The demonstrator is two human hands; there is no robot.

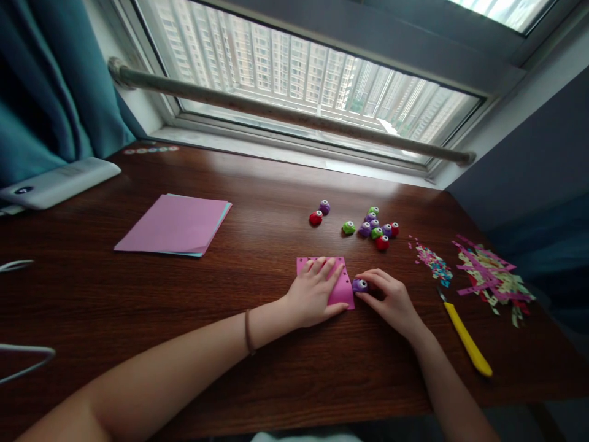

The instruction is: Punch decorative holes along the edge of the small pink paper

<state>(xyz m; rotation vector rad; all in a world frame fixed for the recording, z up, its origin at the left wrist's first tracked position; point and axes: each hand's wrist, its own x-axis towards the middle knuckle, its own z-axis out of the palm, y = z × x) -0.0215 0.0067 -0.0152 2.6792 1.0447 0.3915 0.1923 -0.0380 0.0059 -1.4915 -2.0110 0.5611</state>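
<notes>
A pink sheet of paper (339,294) with small punched holes along its top and right edges lies on the table. My left hand (315,291) rests flat on it, fingers spread, covering much of its middle and left side. At the paper's right edge sits a small purple craft punch (359,285). My right hand (389,299) grips this punch between thumb and fingers. Whether the paper's edge is inside the punch slot is too small to tell.
Several small punches (375,230) in purple, green and red stand beyond the hands. At right lie tiny punched bits (432,263), paper scraps (492,276) and a yellow-handled craft knife (467,337). Pink and blue sheets (175,224) and a white device (64,181) are at left.
</notes>
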